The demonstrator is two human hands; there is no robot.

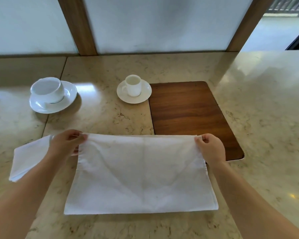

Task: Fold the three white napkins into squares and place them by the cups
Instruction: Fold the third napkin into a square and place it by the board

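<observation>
— What have the hands got?

— The left hand [66,142] pinches the far left corner of a white napkin [140,175]; the right hand [211,148] pinches the far right corner; both are closed on the cloth.

— Which way does it run?

— Its long side runs left to right between the hands; the far edge is lifted, and the rest spreads toward the person on the counter [257,118].

— And around it?

— A folded napkin [28,159] lies beside the left wrist; a wooden board [188,109] sits beyond the right hand; a small cup [133,85] and a wide cup [47,89] stand on saucers farther back.
</observation>
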